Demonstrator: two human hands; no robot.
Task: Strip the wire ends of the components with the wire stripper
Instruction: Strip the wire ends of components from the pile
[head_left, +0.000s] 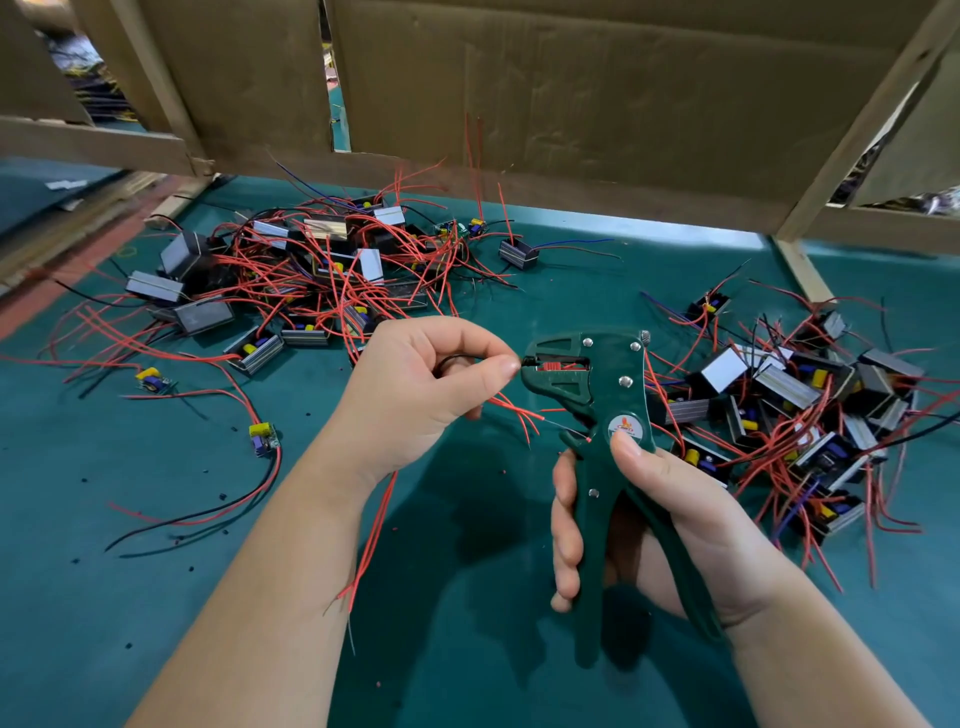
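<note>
Wire stripper (597, 395) in right hand (670, 514): dark green, silver rivets, round white label with a red-yellow mark, red insert at the head. Black wire (453, 357) at left hand (421, 395); red wires (374, 525) under its wrist. Mat (467, 597): teal, black flecks. Components (810, 405) beyond the hands: black, grey ribbed sides, yellow and purple parts.

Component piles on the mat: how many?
2. Left pile lies beyond the left hand; right pile beside the stripper. Strays lie apart.
</note>
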